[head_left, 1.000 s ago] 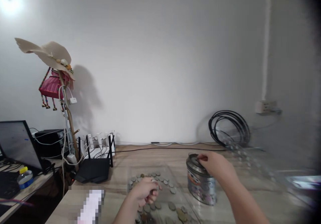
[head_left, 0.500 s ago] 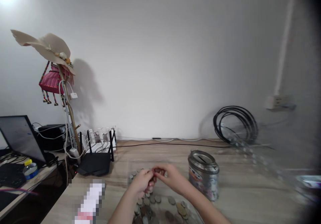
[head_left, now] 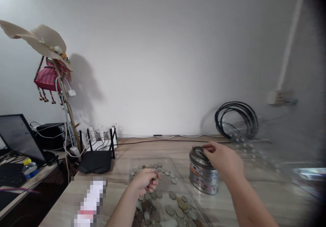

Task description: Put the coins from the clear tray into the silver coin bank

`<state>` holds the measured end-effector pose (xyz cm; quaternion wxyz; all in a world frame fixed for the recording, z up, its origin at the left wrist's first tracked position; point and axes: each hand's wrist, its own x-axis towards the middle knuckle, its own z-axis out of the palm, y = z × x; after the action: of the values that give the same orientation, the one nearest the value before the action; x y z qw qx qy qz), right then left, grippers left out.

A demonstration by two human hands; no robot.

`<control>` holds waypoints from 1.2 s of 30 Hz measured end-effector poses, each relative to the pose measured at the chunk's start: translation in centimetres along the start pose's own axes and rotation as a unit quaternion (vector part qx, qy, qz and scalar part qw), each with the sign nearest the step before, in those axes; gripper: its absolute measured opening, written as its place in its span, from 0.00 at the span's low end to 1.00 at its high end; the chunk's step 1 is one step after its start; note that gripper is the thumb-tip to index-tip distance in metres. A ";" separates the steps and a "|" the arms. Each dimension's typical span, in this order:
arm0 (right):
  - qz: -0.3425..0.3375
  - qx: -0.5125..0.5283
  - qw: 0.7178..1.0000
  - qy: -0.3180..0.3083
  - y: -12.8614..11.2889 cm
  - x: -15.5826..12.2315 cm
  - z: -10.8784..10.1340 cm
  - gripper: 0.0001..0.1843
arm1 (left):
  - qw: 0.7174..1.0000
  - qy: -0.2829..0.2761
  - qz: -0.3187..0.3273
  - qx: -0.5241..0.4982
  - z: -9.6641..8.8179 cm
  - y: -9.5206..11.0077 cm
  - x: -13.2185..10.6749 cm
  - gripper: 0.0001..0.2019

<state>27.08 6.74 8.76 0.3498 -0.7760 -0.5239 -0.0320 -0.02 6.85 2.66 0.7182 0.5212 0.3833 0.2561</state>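
I see the right hand [head_left: 224, 159] pinched at the top of the tin [head_left: 202, 177], on what I can't tell. Left of the tin, the left hand [head_left: 144, 180] curls above coins [head_left: 170, 210], its grip hidden. Apparently coins are being dropped in; next calls for careful aim.

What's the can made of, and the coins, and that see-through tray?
The can: probably metal, shiny, its rim gleaming. The coins: likely metal by their dull grey sheen, a few brassy. The tray: clear plastic perhaps, because the tabletop shows through; glass is possible.
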 end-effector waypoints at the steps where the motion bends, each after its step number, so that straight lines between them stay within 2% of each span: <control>1: 0.010 -0.002 1.000 -0.016 0.4 0.3 0.0 0.11 | 1.000 0.006 0.008 0.012 0.1 -0.1 0.0 0.11; 4: 0.003 -0.020 1.000 -0.022 0.9 0.4 0.3 0.11 | 0.997 0.042 0.034 0.052 0.1 -0.3 0.1 0.17; 8: -0.019 -0.066 0.998 -0.007 0.3 -0.2 0.2 0.12 | 0.991 0.072 0.055 0.099 -0.3 -0.8 0.5 0.23; 10: -0.055 -0.062 0.996 0.038 -0.5 -0.8 0.1 0.13 | 0.988 0.085 0.063 0.111 -0.4 -1.0 0.7 0.24; 12: -0.110 -0.013 0.990 0.084 -1.9 -1.6 0.4 0.15 | 0.986 0.103 0.070 0.112 -0.6 -1.2 0.9 0.24; 13: -0.144 0.026 0.986 0.076 -2.7 -2.2 0.9 0.15 | 0.986 0.109 0.068 0.108 -0.6 -1.3 1.0 0.25; 14: -0.180 0.069 0.981 0.040 -3.7 -3.0 1.6 0.14 | 0.987 0.111 0.063 0.101 -0.6 -1.3 1.0 0.25; 15: -0.218 0.114 0.969 -0.029 -4.6 -3.8 2.4 0.13 | 0.988 0.109 0.057 0.091 -0.7 -1.3 1.0 0.26; 16: -0.261 0.150 0.947 -0.115 -5.6 -4.7 3.4 0.13 | 0.990 0.103 0.051 0.079 -0.7 -1.2 1.0 0.26; 18: -0.317 0.208 0.895 -0.235 -7.2 -6.5 5.6 0.13 | 0.994 0.087 0.037 0.055 -0.6 -1.1 0.9 0.26; 20: -0.325 0.257 0.861 -0.294 -8.2 -7.8 7.4 0.13 | 0.996 0.077 0.025 0.030 -0.6 -0.9 0.8 0.26; 23: -0.290 0.302 0.854 -0.308 -8.6 -8.6 9.1 0.12 | 0.998 0.062 -0.001 -0.003 -0.7 -0.9 0.8 0.25; 26: -0.280 0.290 0.872 -0.278 -8.3 -8.2 9.2 0.10 | 0.999 0.014 -0.034 -0.022 -0.9 -1.0 0.9 0.25; 28: -0.274 0.270 0.898 -0.215 -7.9 -7.5 8.2 0.10 | 0.998 -0.019 -0.045 -0.035 -1.0 -1.0 0.9 0.24; 29: -0.265 0.258 0.915 -0.164 -7.6 -7.1 7.5 0.11 | 0.998 -0.022 -0.045 -0.039 -1.1 -0.9 0.9 0.22; 31: -0.232 0.226 0.945 -0.041 -6.6 -5.9 5.5 0.13 | 0.999 0.003 -0.036 -0.031 -1.1 -0.8 0.8 0.15; 33: -0.180 0.166 0.966 0.078 -5.1 -4.4 3.4 0.15 | 0.998 0.052 -0.024 0.000 -1.0 -0.7 0.7 0.09; 34: -0.143 0.122 0.975 0.120 -4.2 -3.6 2.5 0.15 | 0.997 0.072 -0.017 0.019 -0.9 -0.7 0.7 0.07; 36: -0.080 0.033 0.988 0.132 -2.3 -2.1 1.1 0.14 | 0.994 0.095 -0.002 0.059 -0.7 -0.9 0.8 0.07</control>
<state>23.89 6.21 8.23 0.4374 -0.7089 -0.5341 -0.1445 -0.20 7.57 1.48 0.6472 0.5353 0.4650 0.2800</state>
